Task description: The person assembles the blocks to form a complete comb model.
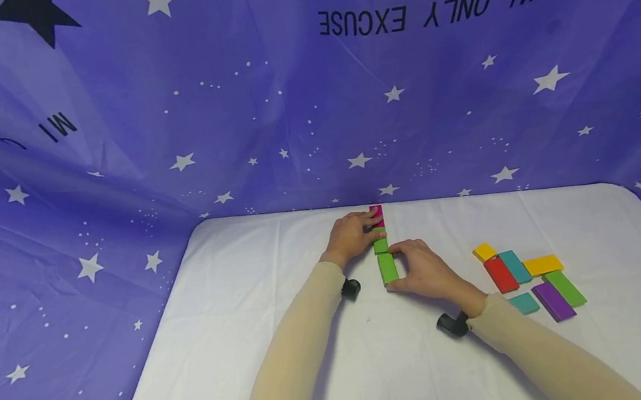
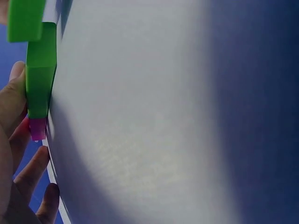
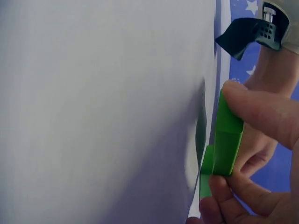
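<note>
In the head view my right hand (image 1: 428, 271) pinches a green block (image 1: 388, 269) by its two ends, thumb at the near end and fingers at the far end. The right wrist view has this block (image 3: 228, 140) close over the white table. Just beyond it lies a second green block (image 1: 381, 246), lined up end to end with a magenta block (image 1: 377, 218) at the far edge. My left hand (image 1: 351, 237) rests on these two from the left, thumb on the green one and extended fingers over the magenta one, hiding part of both.
Loose blocks lie to the right on the white table (image 1: 235, 289): a red one (image 1: 501, 274), a purple one (image 1: 554, 301), a long green one (image 1: 565, 289), two yellow and two teal. Behind the table hangs a purple star-printed cloth (image 1: 297, 97).
</note>
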The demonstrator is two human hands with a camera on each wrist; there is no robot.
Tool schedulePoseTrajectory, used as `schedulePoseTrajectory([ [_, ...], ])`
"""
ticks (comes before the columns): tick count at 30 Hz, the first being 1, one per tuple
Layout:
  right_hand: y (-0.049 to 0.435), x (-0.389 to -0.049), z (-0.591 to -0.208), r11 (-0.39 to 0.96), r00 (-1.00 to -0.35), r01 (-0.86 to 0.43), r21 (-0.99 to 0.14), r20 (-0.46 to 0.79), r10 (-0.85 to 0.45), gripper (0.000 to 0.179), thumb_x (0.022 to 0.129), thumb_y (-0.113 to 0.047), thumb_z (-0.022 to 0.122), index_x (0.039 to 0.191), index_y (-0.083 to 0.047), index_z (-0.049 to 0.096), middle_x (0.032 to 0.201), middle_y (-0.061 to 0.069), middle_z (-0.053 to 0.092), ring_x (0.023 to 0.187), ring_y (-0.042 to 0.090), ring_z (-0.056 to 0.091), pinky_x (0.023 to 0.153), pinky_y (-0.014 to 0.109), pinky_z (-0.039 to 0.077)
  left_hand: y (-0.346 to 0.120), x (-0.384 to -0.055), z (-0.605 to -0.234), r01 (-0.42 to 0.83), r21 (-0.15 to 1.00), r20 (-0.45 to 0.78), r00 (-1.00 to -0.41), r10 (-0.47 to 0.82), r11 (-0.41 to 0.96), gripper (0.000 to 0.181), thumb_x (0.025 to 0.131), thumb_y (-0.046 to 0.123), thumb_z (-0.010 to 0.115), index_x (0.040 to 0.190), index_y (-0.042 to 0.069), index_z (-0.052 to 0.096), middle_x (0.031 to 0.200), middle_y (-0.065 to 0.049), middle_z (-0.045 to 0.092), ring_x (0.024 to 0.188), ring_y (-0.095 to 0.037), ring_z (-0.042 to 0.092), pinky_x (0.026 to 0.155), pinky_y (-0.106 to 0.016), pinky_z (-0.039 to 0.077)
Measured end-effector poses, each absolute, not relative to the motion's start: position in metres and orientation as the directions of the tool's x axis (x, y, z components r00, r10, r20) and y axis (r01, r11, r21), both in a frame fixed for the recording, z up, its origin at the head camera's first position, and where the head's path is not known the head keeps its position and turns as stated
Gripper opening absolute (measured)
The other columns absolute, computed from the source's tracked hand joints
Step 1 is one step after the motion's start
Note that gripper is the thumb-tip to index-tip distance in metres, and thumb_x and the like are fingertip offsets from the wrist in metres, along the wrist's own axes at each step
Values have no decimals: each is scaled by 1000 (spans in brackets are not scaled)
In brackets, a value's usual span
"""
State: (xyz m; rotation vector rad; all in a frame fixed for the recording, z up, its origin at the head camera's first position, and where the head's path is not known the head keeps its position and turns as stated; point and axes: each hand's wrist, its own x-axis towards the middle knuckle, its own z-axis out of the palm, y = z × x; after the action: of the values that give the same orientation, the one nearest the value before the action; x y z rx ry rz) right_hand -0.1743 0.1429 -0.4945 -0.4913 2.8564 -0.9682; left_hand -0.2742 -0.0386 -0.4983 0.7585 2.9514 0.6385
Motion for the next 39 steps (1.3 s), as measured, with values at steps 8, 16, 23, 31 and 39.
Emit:
schedulePoseTrajectory([
  [8, 134, -174, -499, 770, -955, -256, -585, 32, -294, 73, 67, -27, 93, 126, 4, 62, 123, 18, 64, 117, 37, 52, 99, 49, 46, -40, -275, -499, 454, 402, 76, -882, 465, 796, 47, 92, 46, 70, 136, 30, 63, 146, 11, 53, 137, -15, 49, 112, -37, 39],
  [16, 133, -174, -500, 772, -956, -262, -579, 47, -289, 75, 67, -30, 93, 125, 4, 61, 124, 19, 64, 116, 38, 53, 100, 49, 46, -39, -275, -500, 451, 399, 74, -884, 462, 799, 47, 92, 46, 71, 136, 30, 63, 146, 12, 53, 137, -15, 49, 112, -37, 39],
  [23, 135, -172, -500, 752, -956, -263, -604, 58, -288, 72, 68, -32, 92, 123, 4, 62, 114, 15, 66, 115, 38, 54, 100, 50, 45, -39, -276, -500, 454, 386, 71, -882, 465, 803, 48, 91, 47, 71, 136, 31, 63, 146, 13, 53, 136, -15, 50, 111, -37, 40],
  [31, 131, -173, -501, 767, -962, -246, -592, 52, -268, 72, 69, -33, 93, 122, 4, 62, 112, 13, 66, 112, 36, 56, 98, 50, 46, -39, -276, -501, 457, 398, 79, -881, 467, 796, 47, 91, 46, 72, 135, 30, 64, 145, 12, 54, 135, -16, 51, 111, -37, 41],
  [39, 130, -174, -499, 771, -968, -227, -595, 49, -247, 69, 69, -34, 93, 120, 2, 64, 108, 11, 68, 109, 35, 58, 97, 53, 46, -40, -277, -502, 458, 397, 87, -881, 465, 795, 48, 91, 46, 72, 135, 29, 65, 145, 12, 54, 136, -15, 50, 111, -36, 41],
])
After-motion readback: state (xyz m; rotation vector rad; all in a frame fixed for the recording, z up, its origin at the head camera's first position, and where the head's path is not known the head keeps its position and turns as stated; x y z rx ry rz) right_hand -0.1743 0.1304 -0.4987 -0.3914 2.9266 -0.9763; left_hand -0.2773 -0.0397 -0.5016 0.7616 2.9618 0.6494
